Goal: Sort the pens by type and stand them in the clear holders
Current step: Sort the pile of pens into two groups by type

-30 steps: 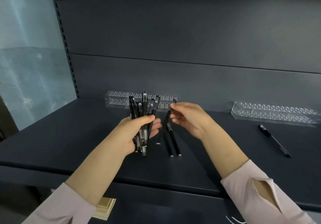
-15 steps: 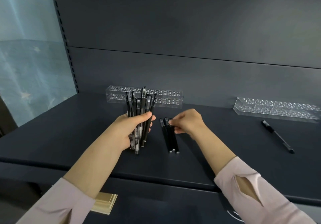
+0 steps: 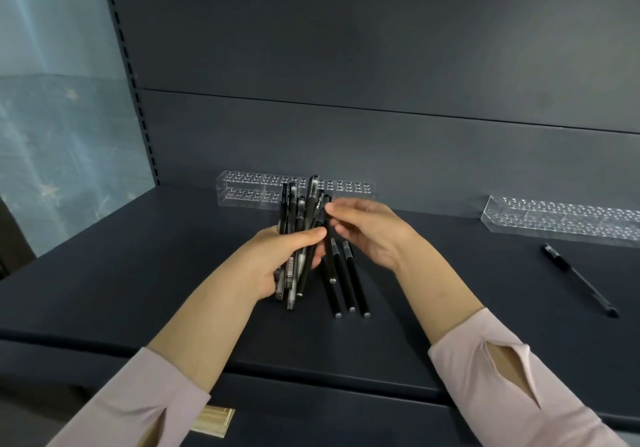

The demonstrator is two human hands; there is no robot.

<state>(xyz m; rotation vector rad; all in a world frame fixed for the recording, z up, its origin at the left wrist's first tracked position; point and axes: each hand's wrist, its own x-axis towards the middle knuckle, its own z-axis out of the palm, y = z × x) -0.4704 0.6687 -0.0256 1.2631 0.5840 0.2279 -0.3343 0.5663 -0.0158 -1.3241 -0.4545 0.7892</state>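
Left hand gripping pen bundle, right hand pinching one pen out of it.

Left hand (image 3: 277, 256) is closed around a bundle of pens (image 3: 299, 224), held roughly upright above the dark shelf (image 3: 138, 273), thumb across the front. Right hand (image 3: 367, 230) has thumb and fingertips closed on one black pen (image 3: 326, 238) at the bundle's right edge; looks partly separated from the rest, hard to confirm. Three black pens (image 3: 346, 280) lie side by side on the shelf just below the right hand. A lone pen (image 3: 578, 278) lies well right, near the right clear holder (image 3: 561, 219). Left clear holder (image 3: 249, 190) sits behind the bundle, no pens seen in either.
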